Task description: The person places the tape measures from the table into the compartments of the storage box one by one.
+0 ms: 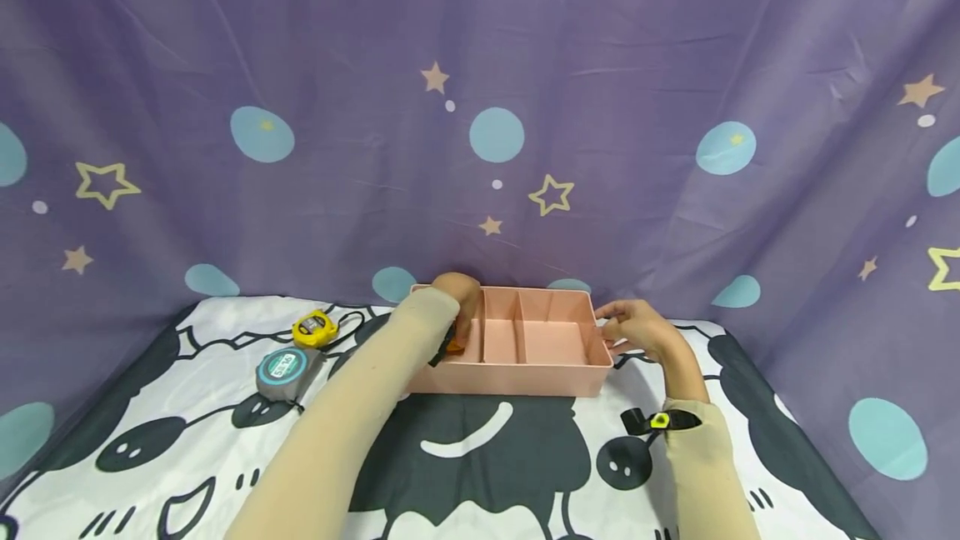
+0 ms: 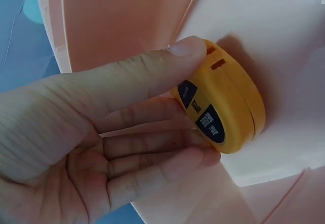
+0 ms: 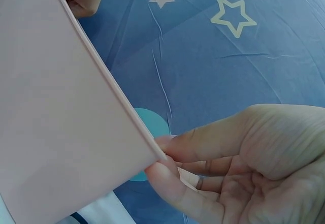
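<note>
A pink divided box point(image 1: 517, 380) stands near the back of the cloth. My left hand point(image 1: 459, 300) reaches down into its left compartment. In the left wrist view, the thumb and fingers of this hand point(image 2: 86, 127) pinch a small orange-yellow tape measure point(image 2: 236, 99) with dark labels, close to the box's pale inner surface. At the box's right end is my right hand point(image 1: 637, 327). The right wrist view shows its thumb and finger point(image 3: 203, 142) pinching the box's rim at a corner point(image 3: 152, 155).
Left of the box lie a yellow tape measure point(image 1: 315, 329) with a black strap and a grey tape measure point(image 1: 283, 373) with a teal face. A patterned black-and-white cloth point(image 1: 465, 473) covers the table. Behind it hangs a purple curtain point(image 1: 375, 173) with stars and dots.
</note>
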A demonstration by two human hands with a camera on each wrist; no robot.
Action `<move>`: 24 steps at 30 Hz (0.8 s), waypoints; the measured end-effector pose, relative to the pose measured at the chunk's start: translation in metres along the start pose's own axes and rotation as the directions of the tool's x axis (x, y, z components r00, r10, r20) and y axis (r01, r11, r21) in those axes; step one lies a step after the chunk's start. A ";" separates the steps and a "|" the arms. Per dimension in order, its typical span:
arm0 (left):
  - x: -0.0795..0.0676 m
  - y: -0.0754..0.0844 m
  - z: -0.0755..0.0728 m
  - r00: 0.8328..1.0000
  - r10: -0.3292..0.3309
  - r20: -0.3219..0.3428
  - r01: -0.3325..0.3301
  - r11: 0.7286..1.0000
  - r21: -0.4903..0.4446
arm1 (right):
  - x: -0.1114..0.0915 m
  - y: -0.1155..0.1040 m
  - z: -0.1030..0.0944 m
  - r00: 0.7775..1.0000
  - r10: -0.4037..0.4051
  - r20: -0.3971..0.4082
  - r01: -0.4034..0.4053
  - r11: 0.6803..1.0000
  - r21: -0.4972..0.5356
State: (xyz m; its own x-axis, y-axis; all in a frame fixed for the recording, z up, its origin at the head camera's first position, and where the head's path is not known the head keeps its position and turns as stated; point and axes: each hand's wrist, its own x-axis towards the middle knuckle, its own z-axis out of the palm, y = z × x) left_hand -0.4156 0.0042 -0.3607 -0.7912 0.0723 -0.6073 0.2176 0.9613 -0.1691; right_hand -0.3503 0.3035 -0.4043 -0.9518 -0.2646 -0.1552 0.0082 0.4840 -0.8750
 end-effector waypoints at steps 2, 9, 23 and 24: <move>-0.003 0.005 -0.001 1.000 -0.012 0.007 0.011 1.000 0.024 | -0.002 0.000 0.000 1.000 -0.002 -0.005 0.002 1.000 0.006; -0.005 0.014 0.004 0.998 -0.062 -0.009 0.062 0.996 0.059 | -0.002 0.002 0.003 1.000 -0.016 -0.002 0.016 1.000 0.023; -0.013 -0.013 0.007 0.983 0.074 -0.170 -0.076 0.997 -0.008 | 0.000 0.002 0.002 1.000 -0.011 0.014 0.010 1.000 0.028; -0.015 -0.018 0.006 0.982 0.088 -0.168 -0.095 0.995 -0.036 | 0.000 0.002 0.002 1.000 -0.010 0.019 0.010 1.000 0.026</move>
State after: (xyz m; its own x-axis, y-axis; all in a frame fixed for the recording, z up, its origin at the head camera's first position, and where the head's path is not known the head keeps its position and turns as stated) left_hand -0.4038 -0.0154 -0.3530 -0.8538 0.2002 -0.4806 0.2711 0.9590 -0.0823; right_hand -0.3497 0.3029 -0.4064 -0.9458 -0.2853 -0.1549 0.0067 0.4598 -0.8880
